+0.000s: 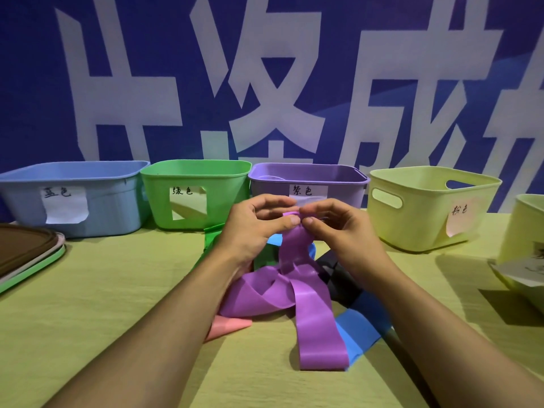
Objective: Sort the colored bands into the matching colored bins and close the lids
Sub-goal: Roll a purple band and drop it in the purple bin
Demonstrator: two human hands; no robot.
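Observation:
A long purple band [297, 287] hangs from both hands and trails in loops onto the table. My left hand [253, 225] and my right hand [335, 228] pinch its top end together, just in front of the purple bin [347, 189]. Under the band lie a pink band [226, 326], a blue band [356, 331], a black band [335, 275] and a green band [212, 235], all partly hidden. The blue bin [112, 201], green bin [223, 198] and pale yellow bin [418, 219] with a pink label stand in the same row, all uncovered.
A stack of lids [26, 257], brown on top and green below, lies at the left edge. Another pale bin [521, 231] with a paper label sits at the far right edge. A blue banner wall stands close behind the bins.

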